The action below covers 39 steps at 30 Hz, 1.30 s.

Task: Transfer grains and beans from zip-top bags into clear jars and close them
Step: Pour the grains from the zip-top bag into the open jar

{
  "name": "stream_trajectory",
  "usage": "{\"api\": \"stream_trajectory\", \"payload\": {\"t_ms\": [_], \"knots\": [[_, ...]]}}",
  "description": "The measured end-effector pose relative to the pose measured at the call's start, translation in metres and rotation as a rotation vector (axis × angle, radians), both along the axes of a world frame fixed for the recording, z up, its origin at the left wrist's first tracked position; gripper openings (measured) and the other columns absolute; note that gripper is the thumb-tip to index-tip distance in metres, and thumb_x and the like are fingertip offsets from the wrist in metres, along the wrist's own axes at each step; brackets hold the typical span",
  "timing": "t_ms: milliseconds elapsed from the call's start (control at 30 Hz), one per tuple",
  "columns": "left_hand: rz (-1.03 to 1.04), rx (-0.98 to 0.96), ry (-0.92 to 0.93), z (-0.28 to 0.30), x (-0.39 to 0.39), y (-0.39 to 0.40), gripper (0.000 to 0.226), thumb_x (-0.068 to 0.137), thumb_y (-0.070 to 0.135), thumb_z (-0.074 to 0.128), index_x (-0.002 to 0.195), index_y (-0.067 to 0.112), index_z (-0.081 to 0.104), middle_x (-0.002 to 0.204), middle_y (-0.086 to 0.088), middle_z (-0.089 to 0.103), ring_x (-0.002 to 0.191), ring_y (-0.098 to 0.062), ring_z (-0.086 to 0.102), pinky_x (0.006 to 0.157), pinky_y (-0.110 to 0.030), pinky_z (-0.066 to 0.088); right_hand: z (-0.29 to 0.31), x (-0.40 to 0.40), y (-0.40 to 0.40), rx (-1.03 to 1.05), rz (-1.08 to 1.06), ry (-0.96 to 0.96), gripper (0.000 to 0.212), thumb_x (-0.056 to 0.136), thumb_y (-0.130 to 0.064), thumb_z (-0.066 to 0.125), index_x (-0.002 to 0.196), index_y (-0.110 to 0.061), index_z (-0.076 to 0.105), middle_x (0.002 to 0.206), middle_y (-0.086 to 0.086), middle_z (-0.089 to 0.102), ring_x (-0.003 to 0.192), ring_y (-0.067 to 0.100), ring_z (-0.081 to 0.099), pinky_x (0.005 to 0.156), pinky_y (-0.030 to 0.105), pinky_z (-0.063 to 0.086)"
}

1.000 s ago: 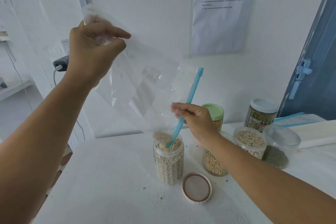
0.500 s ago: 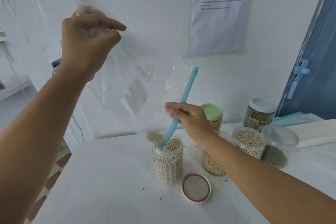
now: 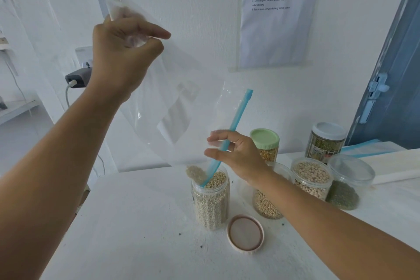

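A clear zip-top bag [image 3: 181, 107] with a blue zip strip hangs upside down over an open jar [image 3: 211, 202] filled to the brim with pale grain. My left hand [image 3: 122, 52] pinches the bag's bottom corner high above the table. My right hand [image 3: 234, 154] pinches the bag's mouth at the blue strip, just above the jar's rim. A small clump of grain sits in the bag's lowest corner at the rim. The jar's pink lid [image 3: 246, 234] lies upturned on the table in front of it.
Behind my right hand stand a green-lidded jar [image 3: 266, 145], an open jar of beans [image 3: 266, 204], another bean jar [image 3: 312, 177], a lidded jar of green grain [image 3: 347, 186] and a white-lidded jar [image 3: 326, 141]. A charger [image 3: 76, 78] hangs at the left wall.
My left hand has moved right and lower, holding the bag's corner. The bag's mouth and my right hand stay at the jar's rim.
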<state>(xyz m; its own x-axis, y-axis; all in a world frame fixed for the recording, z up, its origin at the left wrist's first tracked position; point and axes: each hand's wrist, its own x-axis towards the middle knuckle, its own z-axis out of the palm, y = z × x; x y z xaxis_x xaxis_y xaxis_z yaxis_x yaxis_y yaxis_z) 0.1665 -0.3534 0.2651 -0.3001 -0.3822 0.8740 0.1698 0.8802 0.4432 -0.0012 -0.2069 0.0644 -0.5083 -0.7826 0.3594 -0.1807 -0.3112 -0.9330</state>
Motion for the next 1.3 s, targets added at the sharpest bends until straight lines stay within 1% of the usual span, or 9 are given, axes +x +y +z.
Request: {"api": "stream_trajectory", "payload": {"t_ms": [167,333,500,633,700,900,1033,1133,1300], "knots": [[-0.02,-0.004,-0.005,-0.003,-0.003,0.003,0.03,0.079,0.009,0.067,0.093,0.031,0.08,0.083,0.02,0.059,0.085,0.002,0.054,0.079,-0.013,0.043,0.001,0.0,-0.002,0.1,-0.008,0.203,0.029,0.076,-0.012,0.092,0.095,-0.019,0.071,0.124,0.007,0.056,0.108,0.012,0.072,0.086,0.024,0.057],[-0.031,-0.02,-0.006,0.0,-0.003,0.004,0.03,0.079,0.007,0.067,0.092,0.031,0.08,0.076,0.027,0.061,0.085,0.003,0.054,0.079,-0.015,0.043,0.003,-0.002,-0.005,0.096,-0.013,0.376,0.011,0.082,0.0,0.084,0.083,-0.007,0.076,0.096,-0.009,0.066,0.085,0.005,0.066,0.086,0.019,0.052],[-0.027,-0.021,0.01,0.002,-0.002,0.006,0.028,0.079,0.005,0.065,0.094,0.024,0.081,0.078,0.021,0.06,0.083,0.005,0.055,0.078,-0.014,0.043,-0.001,-0.006,-0.007,0.113,-0.084,0.368,0.013,0.089,-0.003,0.077,0.086,-0.016,0.081,0.089,-0.005,0.076,0.09,0.015,0.069,0.088,0.026,0.056],[-0.021,-0.032,-0.007,-0.001,-0.002,0.007,0.029,0.079,0.004,0.065,0.093,0.024,0.08,0.074,0.03,0.06,0.083,0.007,0.054,0.078,-0.011,0.042,-0.005,-0.007,-0.007,0.107,-0.09,0.364,0.014,0.088,-0.001,0.078,0.085,-0.015,0.082,0.084,-0.011,0.075,0.085,0.009,0.068,0.082,0.016,0.052],[-0.02,-0.034,-0.006,-0.001,-0.002,0.008,0.029,0.079,0.004,0.065,0.094,0.023,0.08,0.076,0.025,0.059,0.083,0.007,0.054,0.077,-0.011,0.041,-0.005,-0.008,-0.008,0.107,-0.099,0.357,0.015,0.087,-0.002,0.079,0.085,-0.016,0.083,0.082,-0.014,0.073,0.083,0.006,0.067,0.081,0.014,0.05],[-0.026,-0.045,-0.014,0.0,-0.003,0.013,0.029,0.08,0.001,0.065,0.097,0.019,0.08,0.081,0.016,0.056,0.081,0.008,0.054,0.076,-0.01,0.041,-0.004,-0.008,-0.005,0.123,-0.023,0.332,0.024,0.096,-0.001,0.068,0.093,-0.019,0.084,0.104,-0.01,0.078,0.107,0.008,0.07,0.1,0.021,0.052],[-0.028,-0.031,-0.007,-0.001,-0.004,0.014,0.029,0.08,0.0,0.065,0.096,0.019,0.08,0.082,0.014,0.057,0.081,0.008,0.054,0.076,-0.01,0.041,-0.006,-0.009,-0.007,0.103,-0.072,0.311,0.014,0.089,-0.005,0.079,0.091,-0.017,0.083,0.094,-0.007,0.078,0.095,0.012,0.073,0.094,0.027,0.057],[-0.032,-0.04,-0.011,0.001,-0.005,0.015,0.029,0.08,0.001,0.065,0.098,0.018,0.08,0.083,0.013,0.057,0.082,0.009,0.054,0.076,-0.01,0.042,-0.007,-0.01,-0.009,0.081,-0.092,0.298,0.011,0.084,-0.009,0.085,0.09,-0.019,0.083,0.091,-0.004,0.075,0.091,0.014,0.072,0.089,0.026,0.058],[-0.032,-0.046,0.002,0.005,-0.005,0.015,0.027,0.081,0.002,0.065,0.098,0.018,0.08,0.082,0.016,0.057,0.083,0.009,0.054,0.077,-0.011,0.043,-0.004,-0.007,-0.01,0.086,-0.083,0.303,0.014,0.092,-0.008,0.077,0.094,-0.02,0.082,0.096,-0.008,0.077,0.096,0.012,0.073,0.092,0.026,0.058]]}}
